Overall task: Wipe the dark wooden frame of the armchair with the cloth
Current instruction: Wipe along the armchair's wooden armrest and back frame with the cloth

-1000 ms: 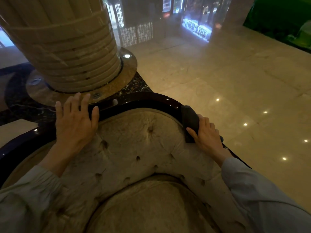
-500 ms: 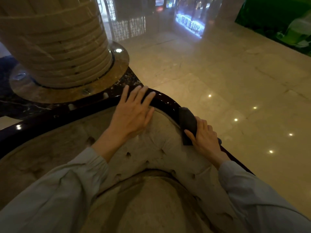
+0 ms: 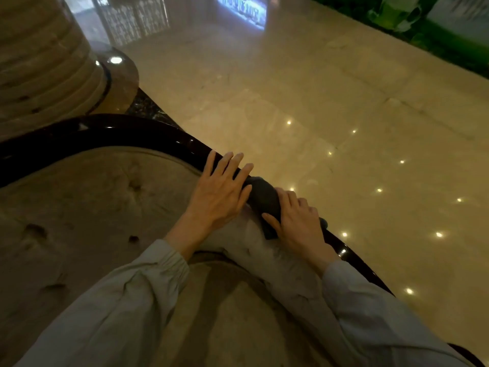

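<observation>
1. My right hand (image 3: 299, 223) clenches the dark cloth (image 3: 264, 201), pressing it on the armchair's wooden frame (image 3: 148, 136).
2. My left hand (image 3: 219, 193) lies flat, fingers released, just beside the cloth on the frame.

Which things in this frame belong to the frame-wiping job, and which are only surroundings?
In the job:
dark wooden frame
dark cloth, draped over the frame
right hand, pressing the cloth
left hand, flat on the frame beside the cloth

Surroundings:
tufted beige upholstery
ribbed column
polished stone floor
</observation>
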